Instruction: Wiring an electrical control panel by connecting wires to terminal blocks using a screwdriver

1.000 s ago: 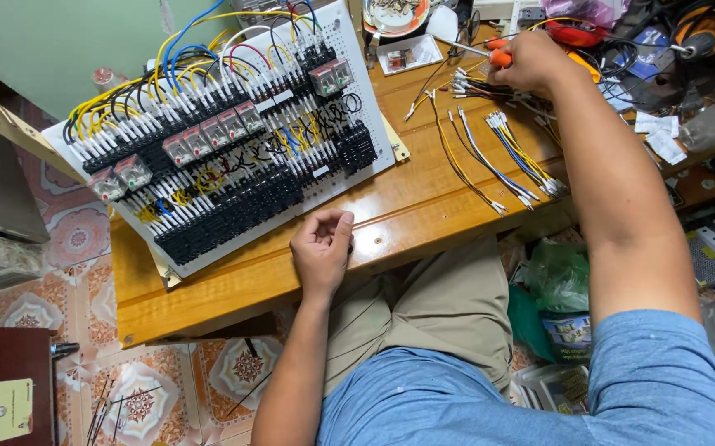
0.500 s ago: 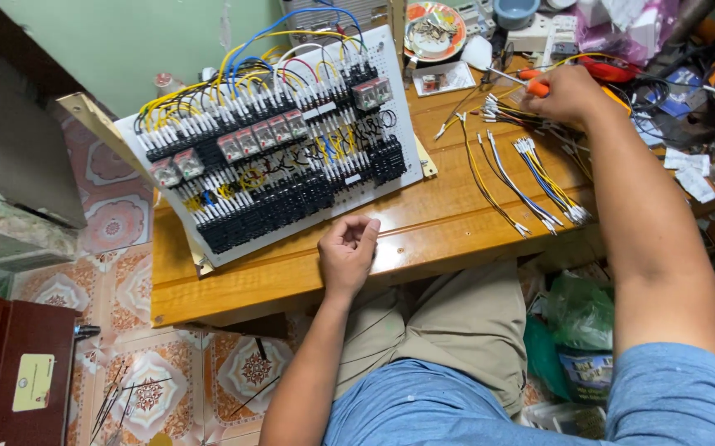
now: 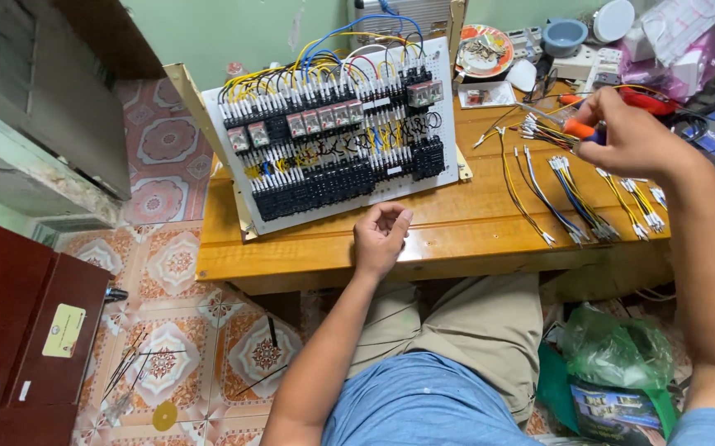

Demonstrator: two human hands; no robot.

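Above the cut wires [image 3: 568, 194] on the desk [image 3: 465, 227], the right hand [image 3: 634, 136] closes on an orange-handled screwdriver [image 3: 576, 128]; the left hand [image 3: 381, 235], loosely curled and empty, rests just below the relay panel [image 3: 337, 136].

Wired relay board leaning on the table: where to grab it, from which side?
Take the white relay board by its bare side margins, both hands, from the front. It leans back on a wooden frame, its face dense with relays and looping wires at the top, so only the margins are free. The left hand rests just below its bottom margin; the right hand holds an orange-handled screwdriver.
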